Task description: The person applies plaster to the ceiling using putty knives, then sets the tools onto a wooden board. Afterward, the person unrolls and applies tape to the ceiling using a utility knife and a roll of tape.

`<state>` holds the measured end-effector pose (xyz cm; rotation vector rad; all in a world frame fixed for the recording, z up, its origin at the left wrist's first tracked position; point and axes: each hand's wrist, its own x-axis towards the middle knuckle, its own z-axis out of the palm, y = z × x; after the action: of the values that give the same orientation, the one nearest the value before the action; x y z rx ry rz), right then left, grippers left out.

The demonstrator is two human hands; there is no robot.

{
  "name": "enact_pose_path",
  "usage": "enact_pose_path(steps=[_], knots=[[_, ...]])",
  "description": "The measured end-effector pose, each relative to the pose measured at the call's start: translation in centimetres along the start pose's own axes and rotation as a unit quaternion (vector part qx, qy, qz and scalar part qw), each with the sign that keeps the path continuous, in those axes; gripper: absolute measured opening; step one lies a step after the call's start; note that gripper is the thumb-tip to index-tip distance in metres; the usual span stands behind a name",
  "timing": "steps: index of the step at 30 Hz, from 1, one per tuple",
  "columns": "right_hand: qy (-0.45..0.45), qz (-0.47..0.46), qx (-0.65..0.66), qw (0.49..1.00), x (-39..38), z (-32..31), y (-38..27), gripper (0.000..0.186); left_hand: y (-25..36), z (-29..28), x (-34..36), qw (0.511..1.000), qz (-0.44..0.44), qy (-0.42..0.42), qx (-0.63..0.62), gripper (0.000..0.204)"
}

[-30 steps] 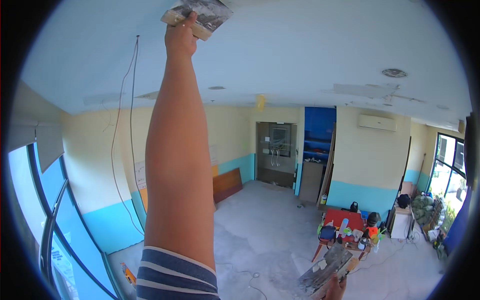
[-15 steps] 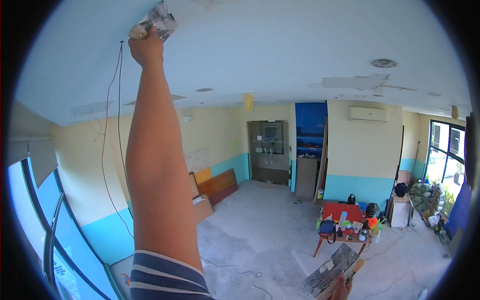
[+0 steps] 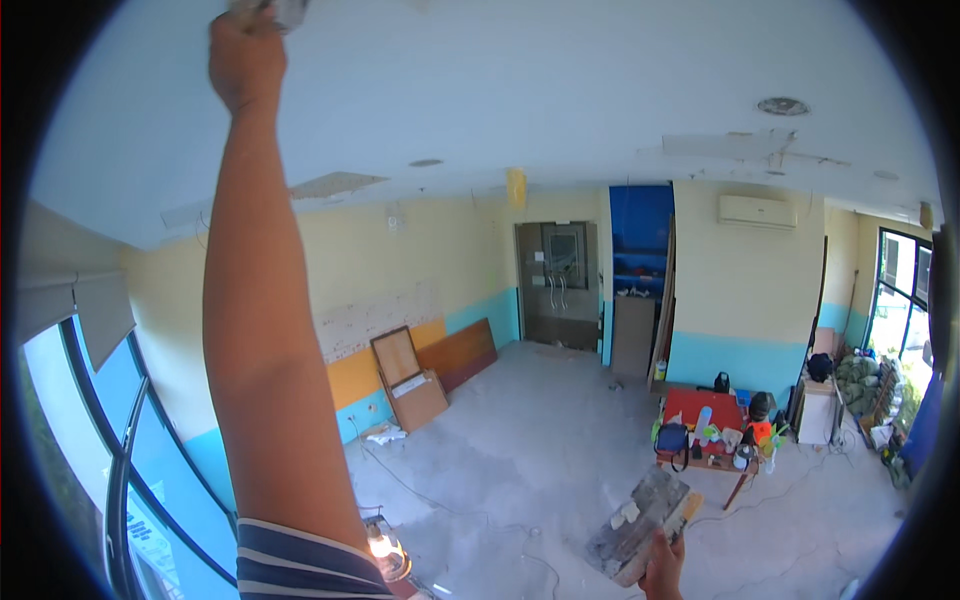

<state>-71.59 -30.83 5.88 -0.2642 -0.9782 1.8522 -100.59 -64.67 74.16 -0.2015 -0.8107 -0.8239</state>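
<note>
My left arm is stretched up toward the pale ceiling (image 3: 560, 90). At the top edge of the view my left hand (image 3: 248, 60) is closed around a putty knife (image 3: 288, 12), whose blade is smeared and mostly cut off by the frame. Low on the right, my right hand (image 3: 662, 566) grips a second flat, wide-bladed plastering tool (image 3: 640, 525) with a pale wooden edge. Grey smears and a whitish lump of putty lie on its flat face.
A red-topped table (image 3: 700, 408) holds bottles, bags and other clutter. Boards (image 3: 455, 357) lean against the left wall, and a lit lamp (image 3: 385, 548) glows beside my sleeve. Cables (image 3: 420, 495) run over the floor. Windows (image 3: 170, 450) line the left side.
My left hand and the putty knife have moved up and left, partly out of view. My right hand with its tool has risen slightly. The room has shifted right in view, revealing the lamp.
</note>
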Motion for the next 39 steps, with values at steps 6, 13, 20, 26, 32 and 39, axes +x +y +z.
enact_pose_path(steps=[6,13,20,26,32,39], knots=[[-0.044,0.133,0.051,0.989,2.9,3.3,-1.9,0.048,3.0,-9.2,-13.9,0.871,-0.251,-0.289,-0.308,0.064],[-0.181,0.321,0.117,0.922,3.5,9.9,-2.6,0.052,3.6,-26.5,-42.1,0.525,-0.261,-0.775,-0.238,0.055],[-0.204,0.253,0.108,0.939,2.8,10.3,-1.9,0.049,4.5,-32.3,-44.6,0.438,-0.305,-0.838,-0.117,0.052],[-0.170,0.075,-0.009,0.983,4.1,10.2,0.5,0.047,1.8,-33.5,-42.2,0.551,-0.381,-0.723,-0.172,0.054],[-0.203,-0.083,-0.093,0.971,4.8,12.8,-0.8,0.036,6.9,-33.7,-39.5,0.657,-0.266,-0.651,-0.272,0.047],[-0.239,-0.100,-0.037,0.965,4.2,12.9,-1.8,0.041,4.0,-28.2,-37.1,0.818,-0.075,-0.513,-0.248,0.051]])
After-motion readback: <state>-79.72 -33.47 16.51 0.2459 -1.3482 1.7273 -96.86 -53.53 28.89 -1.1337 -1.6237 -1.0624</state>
